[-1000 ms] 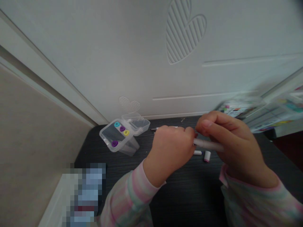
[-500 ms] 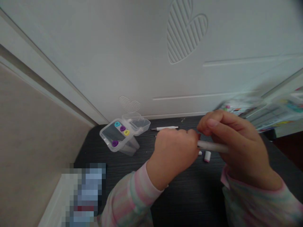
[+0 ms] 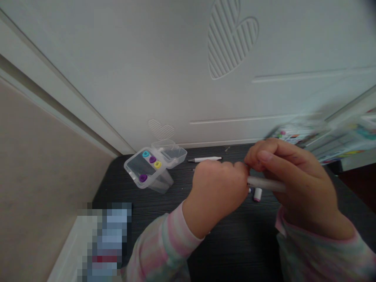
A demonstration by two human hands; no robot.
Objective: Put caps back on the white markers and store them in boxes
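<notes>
A white marker barrel [image 3: 266, 183] lies across the space between my two hands. My left hand [image 3: 220, 192] is closed in a fist round its left end, which is hidden. My right hand [image 3: 299, 184] is closed on the other end, its thumb and fingers curled above the barrel and close to the left fist. Below the barrel, a white marker cap [image 3: 257, 194] with a dark pink edge rests on the dark table. Behind my left hand lies another white marker [image 3: 205, 159] with a dark tip.
A clear plastic box [image 3: 160, 182] with an opened lid and coloured buttons stands to the left on the dark table [image 3: 164, 203]. Clear packages [image 3: 293, 135] lean at the right. A white panel [image 3: 176, 70] with raised hearts rises behind. A blurred-out patch [image 3: 108, 239] covers the lower left.
Both hands, still on the marker, have shifted very slightly right. The marker and grips otherwise look the same.
</notes>
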